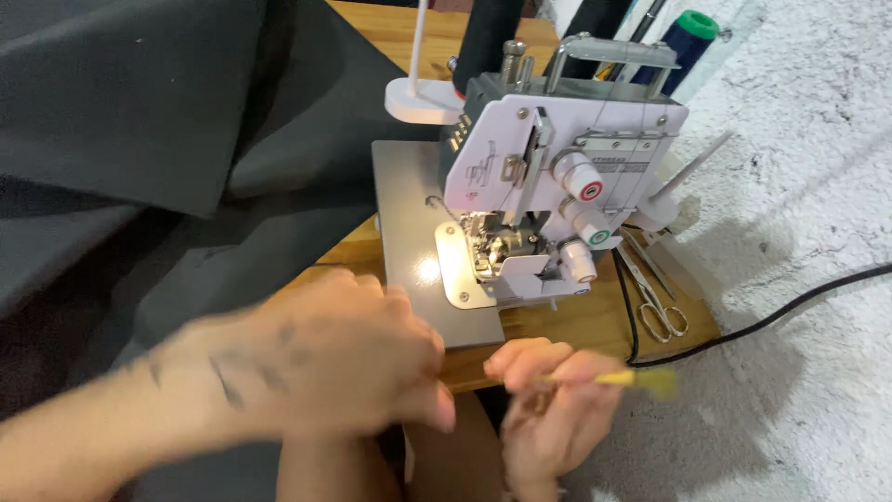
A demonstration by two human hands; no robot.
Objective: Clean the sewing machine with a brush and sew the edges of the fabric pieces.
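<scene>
While both hands meet at the table's near edge, the right hand [548,400] pinches a thin yellow tool [641,378] whose long axis runs sideways, pointing right, away from the machine.

Nearest the camera, the left hand [344,363] is blurred, fingers curled loosely and knuckles up; whether it grips anything cannot be told. It lies just beside the right hand, whose fingers are closed on the tool's inner end. Beyond both, up and slightly left of the tool, stands the white overlock machine [548,177], its lit presser foot [492,251] facing the hands. Scissors [655,297] lie on the wooden table [576,325] to the machine's right, dark fabric [167,139] heaps to its left, and thread cones [692,37] stand farthest back.
</scene>
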